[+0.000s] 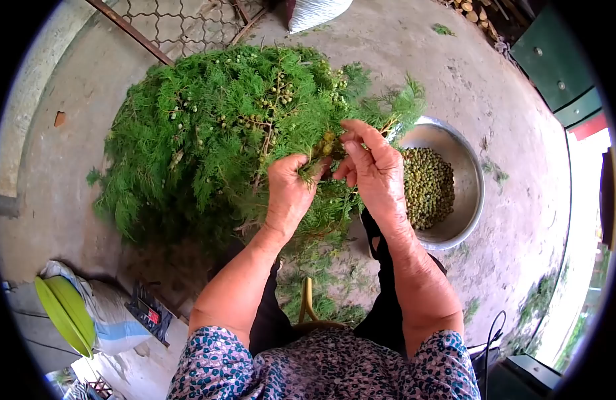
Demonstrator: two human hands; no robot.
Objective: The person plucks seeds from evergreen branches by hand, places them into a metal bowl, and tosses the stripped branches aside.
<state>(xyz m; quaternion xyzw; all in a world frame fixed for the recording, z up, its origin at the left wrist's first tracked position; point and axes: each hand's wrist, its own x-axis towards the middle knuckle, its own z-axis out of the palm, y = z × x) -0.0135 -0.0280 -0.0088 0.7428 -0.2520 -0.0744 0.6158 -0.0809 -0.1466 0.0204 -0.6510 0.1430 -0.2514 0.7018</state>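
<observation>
A big heap of green conifer branches [208, 127] with small round cones lies on the floor in front of me. My left hand [293, 183] is closed around a green sprig [313, 171] at the heap's right side. Close beside it, my right hand [374, 160] is bent over the same sprig, its fingers curled near some yellowish cones [328, 143]; whether it pinches one is too small to tell. To the right stands a round metal basin [469, 193], partly filled with greenish-brown cones [428, 187]. My right hand and forearm cover the basin's left edge.
A white sack [318, 13] and a metal grate [181, 27] are beyond the heap. At the lower left are a lime-green basin [64, 313] and a whitish sack [114, 323]. Green cabinets [554, 63] and stacked firewood [478, 13] stand at the upper right. Loose sprigs litter the floor.
</observation>
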